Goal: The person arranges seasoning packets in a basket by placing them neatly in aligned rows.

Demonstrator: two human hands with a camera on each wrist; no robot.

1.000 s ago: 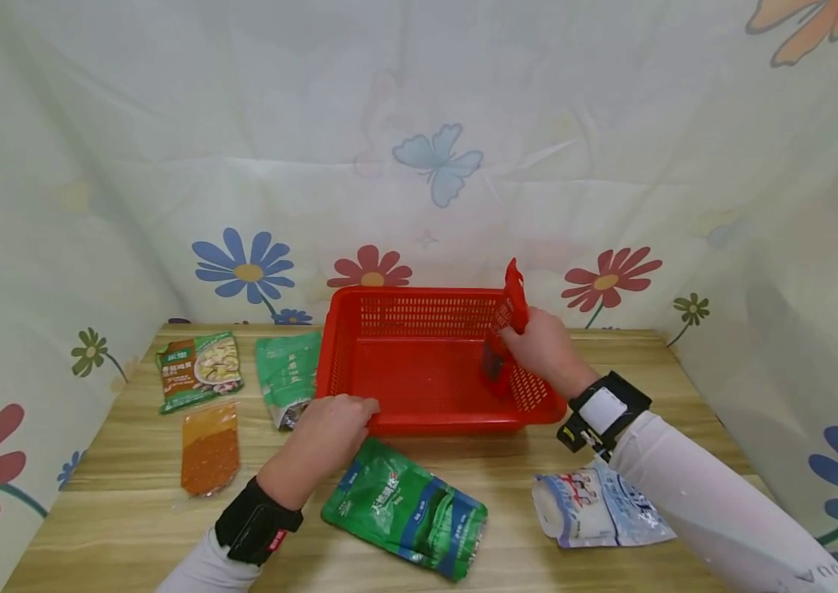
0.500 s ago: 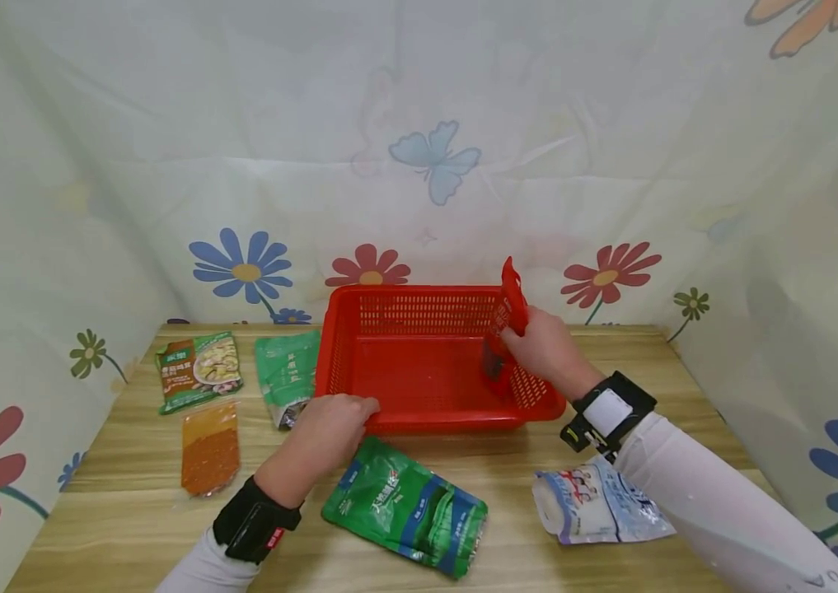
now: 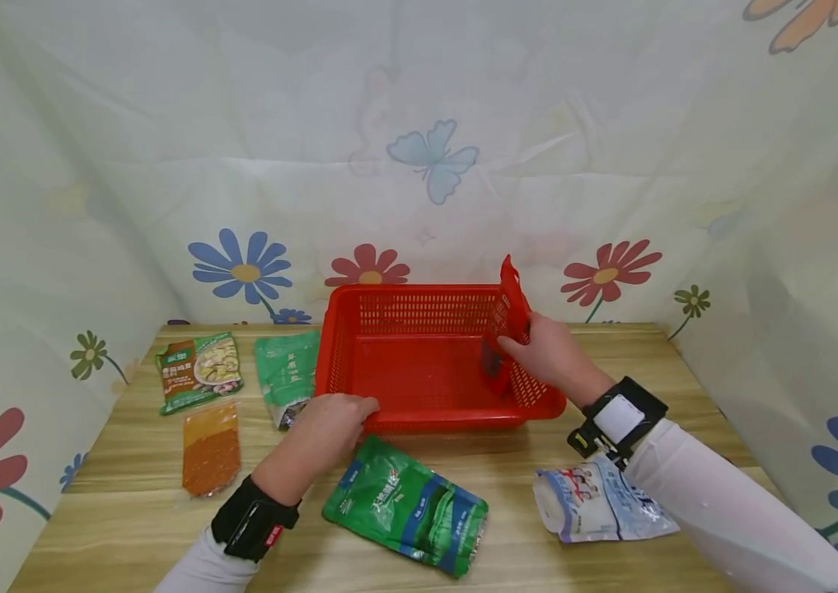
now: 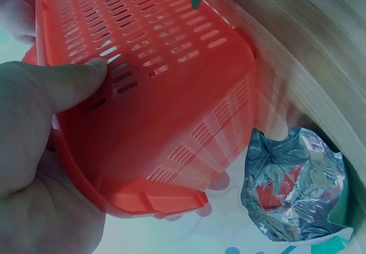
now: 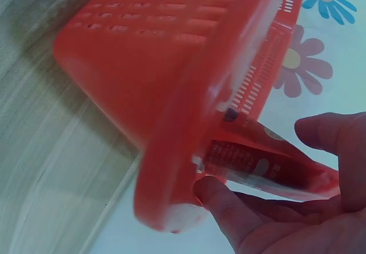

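A red plastic basket [image 3: 419, 422] with slotted walls stands on the table. My left hand [image 3: 333, 428] grips its near left corner, with the thumb pressed on the outer wall in the left wrist view. A red pouch [image 3: 505, 325] with dark printing stands upright inside the basket's right end, its top above the rim. Around the pouch, my right hand [image 3: 552, 354] has its thumb and fingers spread on either side. In the right wrist view a gap shows between the thumb [image 5: 320, 131] and the pouch [image 5: 251, 161], while a fingertip lies at the basket rim.
A green pouch [image 3: 407, 506] lies before the basket, and a blue-white pouch [image 3: 600, 502] at right. Left of the basket are a green-silver pouch [image 3: 288, 371], a green-brown food packet [image 3: 199, 371] and a clear packet of orange-brown contents [image 3: 211, 449]. Printed curtains enclose the table.
My right hand and forearm have shifted slightly right at the red pouch, which stays upright in the basket. The left hand keeps its grip on the basket.
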